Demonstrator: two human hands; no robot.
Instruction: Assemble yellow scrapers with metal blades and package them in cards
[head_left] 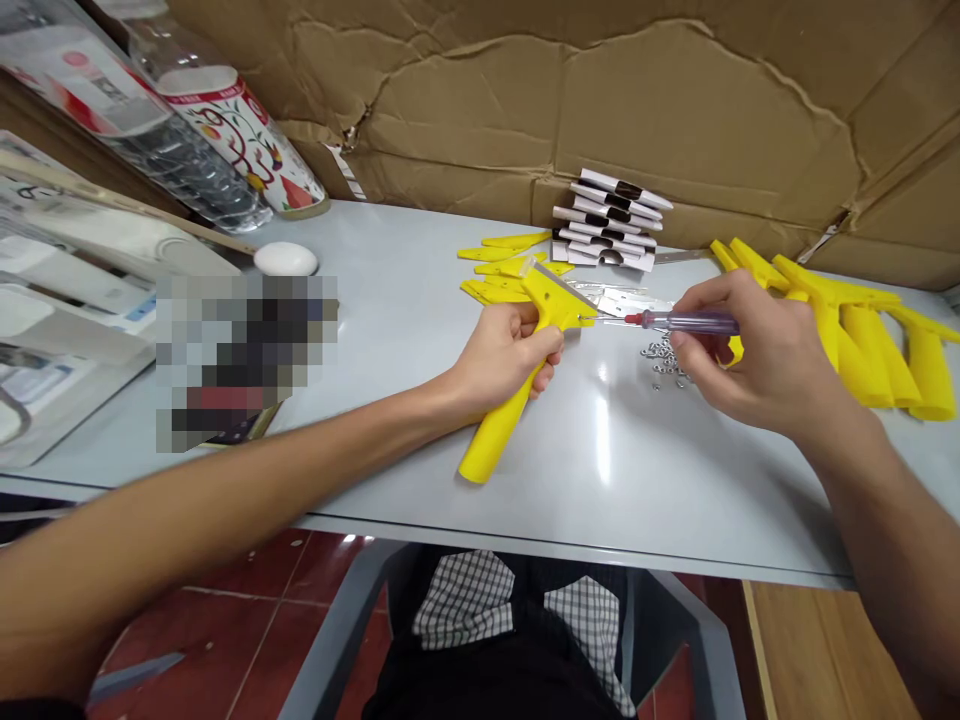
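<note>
My left hand (514, 360) is wrapped round the neck of a yellow scraper (495, 435), whose handle slants down toward the table's front edge. A metal strip runs along the scraper's wide head. In my right hand (757, 350) is a screwdriver (694, 322) with a clear purple handle, held level. Its thin tip meets the right end of the scraper's head. Below the screwdriver lies a small pile of screws (660, 352). Behind the scraper are loose yellow flat pieces (491, 290) and several thin metal blades (630, 300).
Several yellow scraper handles (862, 340) are heaped at the right. A stack of folded white and black card sleeves (607, 220) stands against the cardboard wall (675, 110). At left are bottles (240, 130), a white oval object (286, 260) and a blurred-out dark item (247, 350).
</note>
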